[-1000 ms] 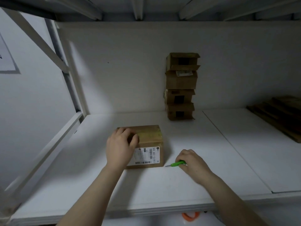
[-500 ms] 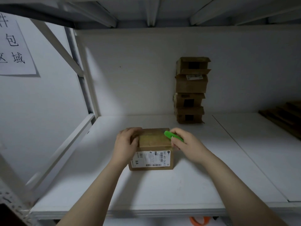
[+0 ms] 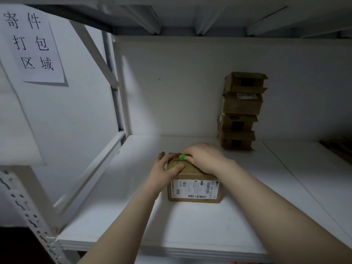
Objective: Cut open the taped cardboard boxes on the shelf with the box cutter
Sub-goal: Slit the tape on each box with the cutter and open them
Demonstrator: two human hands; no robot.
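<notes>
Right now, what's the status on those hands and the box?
Left hand holds the box steady. Right hand grips the green cutter at the box's far top edge. Stacked boxes stand behind, apart.

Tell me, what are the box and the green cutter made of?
The box: dull brown cardboard, by its matte faces, with a white paper label. The green cutter: probably smooth plastic, by its bright even colour; the right hand hides most of it.

wall sign [image 3: 32, 44]: "寄件 打包 区域", black on white paper
shipping label [image 3: 194, 188] on front of cardboard box [image 3: 190, 169]: "502 602-12-812", roughly "A21009", barcodes; fine print unreadable
stacked-box label [image 3: 246, 95]: too small to read
</notes>
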